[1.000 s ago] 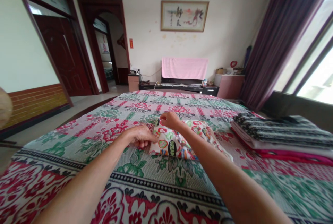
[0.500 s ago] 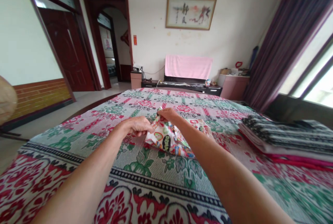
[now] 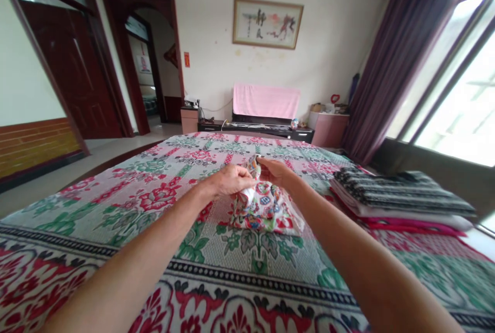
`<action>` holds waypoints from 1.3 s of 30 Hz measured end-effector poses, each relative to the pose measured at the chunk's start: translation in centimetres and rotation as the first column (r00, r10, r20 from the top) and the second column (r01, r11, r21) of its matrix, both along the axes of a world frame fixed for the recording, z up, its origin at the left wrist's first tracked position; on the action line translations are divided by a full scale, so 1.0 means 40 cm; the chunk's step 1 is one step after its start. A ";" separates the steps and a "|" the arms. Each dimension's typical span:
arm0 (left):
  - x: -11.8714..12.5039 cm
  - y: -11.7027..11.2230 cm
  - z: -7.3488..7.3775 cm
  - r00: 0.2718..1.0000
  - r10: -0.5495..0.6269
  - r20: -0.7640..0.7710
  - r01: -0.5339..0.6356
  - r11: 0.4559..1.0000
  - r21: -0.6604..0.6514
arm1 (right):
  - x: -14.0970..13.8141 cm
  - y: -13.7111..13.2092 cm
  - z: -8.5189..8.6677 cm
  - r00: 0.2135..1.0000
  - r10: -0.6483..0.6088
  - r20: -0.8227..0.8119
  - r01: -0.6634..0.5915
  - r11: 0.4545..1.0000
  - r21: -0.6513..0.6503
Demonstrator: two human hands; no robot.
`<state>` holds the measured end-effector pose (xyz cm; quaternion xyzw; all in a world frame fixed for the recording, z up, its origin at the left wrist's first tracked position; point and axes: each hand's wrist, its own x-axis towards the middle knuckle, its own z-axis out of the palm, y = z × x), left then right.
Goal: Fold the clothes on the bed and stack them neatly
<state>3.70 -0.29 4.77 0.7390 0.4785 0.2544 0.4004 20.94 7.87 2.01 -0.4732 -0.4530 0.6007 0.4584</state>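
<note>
A small white cloth garment (image 3: 266, 206) with a colourful print lies bunched on the patterned bedspread (image 3: 170, 196); its exact kind I cannot make out. My left hand (image 3: 234, 181) pinches its upper left part, fingers closed on the fabric. At the top edge, my right hand (image 3: 273, 168) grips a raised fold, close beside the left. Part of the cloth stands up between both hands, and the rest spreads toward me. The right fingertips are partly hidden behind the fabric.
To the right sits a stack of folded clothes (image 3: 398, 194), black-and-white striped on top with white and pink below. Beyond the bed are a low black cabinet (image 3: 266, 129) and a pink cloth (image 3: 266, 100) over a dark object. A purple curtain (image 3: 402, 49) hangs by the window.
The view has turned a little to the right. My left hand has moved right, nearer my right hand, and the garment is now more bunched, with its right part drawn in.
</note>
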 end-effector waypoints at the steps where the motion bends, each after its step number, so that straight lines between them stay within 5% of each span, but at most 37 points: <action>1: 0.028 0.003 -0.010 1.000 -0.012 -0.008 0.012 1.000 0.016 | 0.029 -0.009 -0.011 1.000 -0.007 0.001 0.007 1.000 -0.002; 6: 0.139 0.014 -0.078 0.990 0.006 -0.140 0.010 0.994 0.110 | 0.132 -0.058 -0.082 0.997 0.029 0.074 -0.031 0.999 0.027; 10: 0.166 0.012 -0.116 0.972 0.040 -0.234 0.014 0.975 0.224 | 0.145 -0.072 -0.108 0.977 0.038 0.208 -0.073 0.984 0.160; 14: 0.175 0.011 -0.115 0.974 0.024 -0.224 0.032 0.969 0.244 | 0.138 -0.065 -0.093 0.920 -0.099 0.380 0.015 0.976 0.219; 24: 0.252 -0.013 -0.114 0.959 -0.019 -0.282 0.090 0.966 0.243 | 0.210 -0.055 -0.095 0.802 -0.125 0.584 -0.008 0.975 0.221; 27: 0.232 -0.008 -0.112 0.959 0.077 -0.274 0.019 0.943 0.332 | 0.219 -0.052 -0.110 0.786 -0.107 0.608 -0.002 0.985 0.175; 30: 0.180 0.025 -0.125 0.912 0.285 -0.295 -0.085 0.835 0.543 | 0.218 -0.053 -0.118 0.792 -0.118 0.599 0.022 0.986 0.166; 32: 0.143 0.054 -0.149 0.894 0.307 -0.327 -0.043 0.784 0.620 | 0.217 -0.055 -0.119 0.791 -0.126 0.599 0.032 0.986 0.165; 36: 0.099 0.092 -0.213 0.886 0.150 -0.440 0.148 0.805 0.574 | 0.224 -0.055 -0.116 0.753 -0.104 0.650 0.029 0.992 0.126; 39: 0.093 0.100 -0.248 0.851 0.107 -0.514 0.176 0.864 0.472 | 0.229 -0.054 -0.105 0.614 -0.200 0.764 0.011 0.970 0.245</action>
